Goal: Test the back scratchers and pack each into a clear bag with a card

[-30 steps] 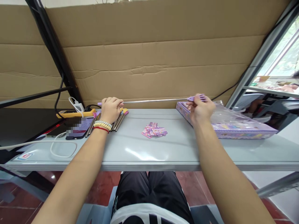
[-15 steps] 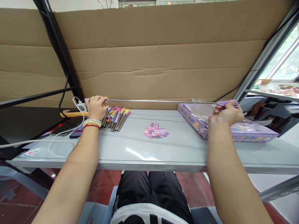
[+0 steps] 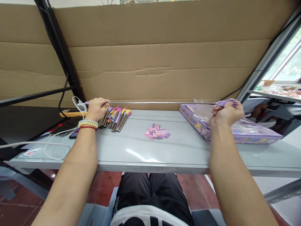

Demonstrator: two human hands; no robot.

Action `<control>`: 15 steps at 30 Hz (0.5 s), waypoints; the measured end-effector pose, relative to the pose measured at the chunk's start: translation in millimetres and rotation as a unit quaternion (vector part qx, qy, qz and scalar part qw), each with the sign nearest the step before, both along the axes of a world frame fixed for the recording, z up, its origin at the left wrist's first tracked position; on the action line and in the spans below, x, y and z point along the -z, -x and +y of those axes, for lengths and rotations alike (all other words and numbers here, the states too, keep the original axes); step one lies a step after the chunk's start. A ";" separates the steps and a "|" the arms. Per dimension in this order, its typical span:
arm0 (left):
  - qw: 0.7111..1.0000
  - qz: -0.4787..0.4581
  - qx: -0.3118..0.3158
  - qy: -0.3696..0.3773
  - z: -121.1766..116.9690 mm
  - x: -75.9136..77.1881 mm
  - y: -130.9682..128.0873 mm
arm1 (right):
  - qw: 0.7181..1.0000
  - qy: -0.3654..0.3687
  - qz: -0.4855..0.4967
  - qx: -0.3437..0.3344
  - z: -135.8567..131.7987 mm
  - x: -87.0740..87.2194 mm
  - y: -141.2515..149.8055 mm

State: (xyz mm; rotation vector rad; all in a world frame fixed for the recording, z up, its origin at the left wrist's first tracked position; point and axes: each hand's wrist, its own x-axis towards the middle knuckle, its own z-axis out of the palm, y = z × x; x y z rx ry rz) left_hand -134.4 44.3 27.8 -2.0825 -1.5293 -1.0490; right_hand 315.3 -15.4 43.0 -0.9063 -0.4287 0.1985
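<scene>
A telescopic back scratcher [image 3: 162, 102] is stretched out level between my two hands, its thin metal rod running above the table's far edge. My left hand [image 3: 97, 108] is closed round its handle end, where a bit of purple grip pokes out on the left. On the other side my right hand [image 3: 228, 112] grips the purple head, whose exact shape is partly hidden by the fingers. Beside my left hand lies a pile of collapsed back scratchers [image 3: 117, 117] with coloured hand-shaped heads. Small pink-purple printed cards [image 3: 157, 131] lie heaped mid-table.
A purple printed box [image 3: 256, 138] with clear plastic in it stands on the right of the grey table [image 3: 131, 150], under my right hand. A white cable [image 3: 54, 142], a charger [image 3: 82, 106] and a phone lie at left. Cardboard [image 3: 160, 56] walls the back.
My left hand has shifted slightly left, with a bit more purple grip showing beyond it. My right hand keeps its hold on the head, and the rod stays extended.
</scene>
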 end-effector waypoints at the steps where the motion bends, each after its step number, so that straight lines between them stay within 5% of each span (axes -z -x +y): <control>1: 0.999 0.017 0.030 0.014 -3.9 -2.6 -9.7 | 0.999 0.005 -0.025 -0.025 1.4 1.1 7.2; 8: 0.993 0.092 0.075 -0.022 -33.0 -2.2 -96.8 | 0.938 0.041 -0.260 -0.228 5.5 21.1 82.7; 15: 0.993 0.093 0.063 -0.035 -38.2 6.2 -112.6 | 0.915 0.047 -0.300 -0.265 0.3 33.3 99.2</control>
